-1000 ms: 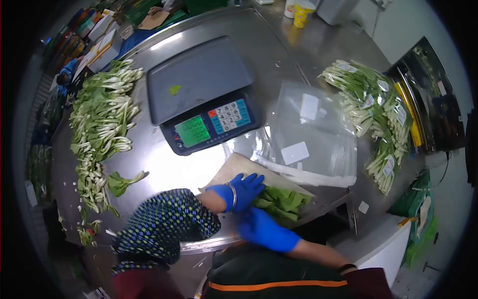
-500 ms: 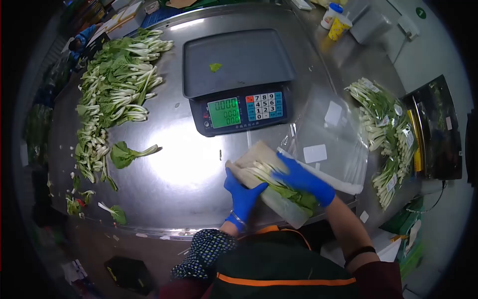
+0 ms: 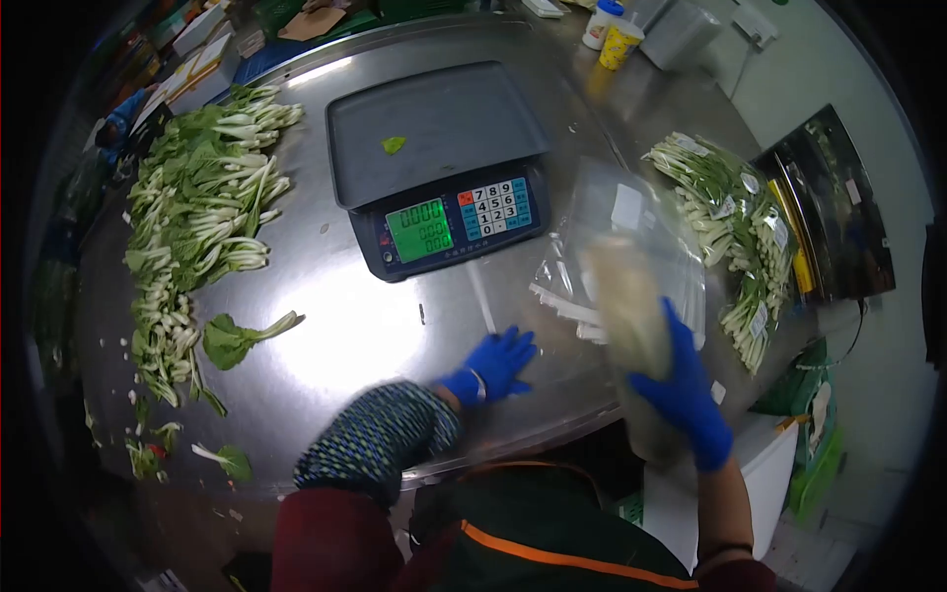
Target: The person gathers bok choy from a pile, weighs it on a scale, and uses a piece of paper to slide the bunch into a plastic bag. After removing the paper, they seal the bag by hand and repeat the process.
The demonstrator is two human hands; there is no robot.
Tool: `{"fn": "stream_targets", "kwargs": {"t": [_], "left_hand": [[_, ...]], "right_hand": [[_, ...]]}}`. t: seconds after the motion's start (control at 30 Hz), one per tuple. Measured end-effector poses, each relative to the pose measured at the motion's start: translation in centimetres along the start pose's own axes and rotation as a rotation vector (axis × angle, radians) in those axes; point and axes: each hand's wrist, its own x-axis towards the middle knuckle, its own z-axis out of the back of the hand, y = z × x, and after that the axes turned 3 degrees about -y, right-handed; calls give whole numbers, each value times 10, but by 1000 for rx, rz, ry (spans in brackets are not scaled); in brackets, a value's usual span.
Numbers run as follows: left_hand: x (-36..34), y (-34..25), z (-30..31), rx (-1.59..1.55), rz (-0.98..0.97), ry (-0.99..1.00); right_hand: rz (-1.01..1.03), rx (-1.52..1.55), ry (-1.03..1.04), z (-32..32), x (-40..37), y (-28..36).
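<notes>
My right hand (image 3: 688, 395), in a blue glove, grips a clear bag of leafy greens (image 3: 633, 311) that stands tilted on end and is smeared by motion. Fingers spread, my left hand (image 3: 496, 365) in its blue glove rests on the steel table (image 3: 375, 340) and holds nothing. Just beyond the bag of greens lies a stack of clear plastic bags (image 3: 681, 296) with white labels. A digital scale (image 3: 449, 227) with a green display stands ahead of my left hand, a leaf scrap (image 3: 394, 145) on its grey pan.
Loose leafy greens (image 3: 202, 202) are heaped along the left side, with single stalks (image 3: 237, 340) nearby. Packed, labelled bags of greens (image 3: 735, 212) lie at the right beside a black device (image 3: 834, 212) with a yellow strip. A yellow cup (image 3: 619, 45) stands at the back.
My right hand has swung the bag of greens rightwards and more upright. My left hand has let go of it and now lies spread on the table. The view has shifted slightly.
</notes>
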Motion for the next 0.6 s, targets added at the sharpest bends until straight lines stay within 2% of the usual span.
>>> {"fn": "stream_targets", "kwargs": {"t": [0.03, 0.07, 0.1, 0.13, 0.2, 0.27, 0.33, 0.37, 0.43, 0.53, 0.6], "left_hand": [[10, -29, -3, -53, 131, 116], [13, -57, -16, -106, 233, 125], [18, -79, -25, -170, 268, 6], [23, -82, -19, -183, 254, 15], [50, -70, -7, -224, 308, 417], [45, -14, 5, -199, 9, 188], [24, 28, 20, -148, -152, 20], [14, 36, 16, -149, -162, 30], [5, 49, 2, -486, -113, -198], [4, 32, -12, -415, -205, -280], [0, 18, -15, -355, -155, -245]], "right_hand": [[-77, -37, -65, 11, -19, -4], [-177, 54, -136, 17, -38, -10], [-278, 141, -202, 19, -58, -14], [-297, 133, -207, 18, -79, -17], [-429, 31, -277, 14, -114, -20], [-487, -3, -252, 5, -144, -7], [-556, -25, -233, -11, -166, 12], [-550, -17, -199, -21, -171, 22], [-514, -76, -160, -41, -179, 38], [-384, -67, -54, -62, -184, 54], [-377, -13, 1, -68, -182, 66]]}}
